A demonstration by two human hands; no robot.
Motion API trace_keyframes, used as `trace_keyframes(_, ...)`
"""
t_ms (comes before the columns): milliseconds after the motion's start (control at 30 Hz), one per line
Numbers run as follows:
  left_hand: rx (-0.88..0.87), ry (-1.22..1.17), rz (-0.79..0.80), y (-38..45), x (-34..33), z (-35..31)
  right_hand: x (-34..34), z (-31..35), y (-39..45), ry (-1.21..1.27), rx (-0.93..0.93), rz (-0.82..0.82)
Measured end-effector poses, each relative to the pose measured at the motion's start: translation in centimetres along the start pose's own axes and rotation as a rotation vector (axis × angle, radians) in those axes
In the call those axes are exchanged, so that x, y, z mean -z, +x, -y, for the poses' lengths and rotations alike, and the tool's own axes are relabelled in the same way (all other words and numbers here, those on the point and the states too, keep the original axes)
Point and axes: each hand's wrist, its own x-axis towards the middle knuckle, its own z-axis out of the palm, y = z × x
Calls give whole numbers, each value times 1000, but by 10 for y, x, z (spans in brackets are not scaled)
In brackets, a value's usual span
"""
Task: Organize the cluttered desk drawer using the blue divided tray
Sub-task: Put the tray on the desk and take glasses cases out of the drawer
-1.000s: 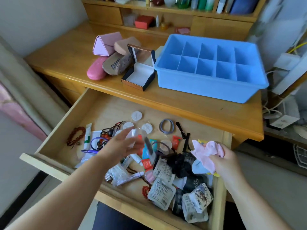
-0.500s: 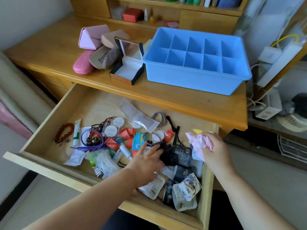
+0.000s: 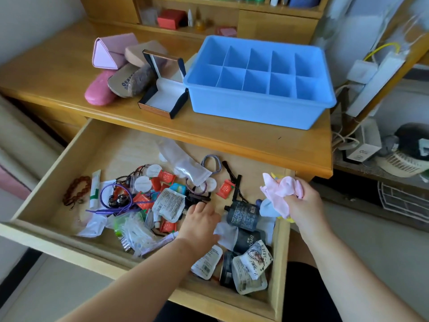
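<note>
Gripping a bunched pink cloth (image 3: 282, 190) above the open drawer (image 3: 58, 237), the right hand (image 3: 301, 205) hovers; the left hand (image 3: 200, 220) rests flat, fingers relaxed, on drawer clutter. Behind the drawer, the blue divided tray (image 3: 255, 110) sits on the desktop (image 3: 58, 73).

The drawer (image 3: 58, 189) is standing pulled open, littered with sachets, hair ties and beads. The left hand (image 3: 200, 220) is reaching down among the clutter, fingers resting on a black item (image 3: 197, 198) near the middle — whether it is gripping it, I can't tell. The right hand (image 3: 301, 205) is clutching a pink cloth (image 3: 278, 189) over the drawer's right edge. Up on the desk (image 3: 58, 73), the blue divided tray (image 3: 255, 112) is sitting with bare compartments, just beside an open jewellery box (image 3: 162, 98) and several glasses cases (image 3: 116, 73).
</note>
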Motion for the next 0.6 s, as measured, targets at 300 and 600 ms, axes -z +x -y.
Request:
trace_keyframes(300,123,-891,-91,2,56,4,-13,13,-3,-112,-85,276)
trace_keyframes(600,54,-1575,-154,7,106,-10,-31,39,1,-71,-115,549)
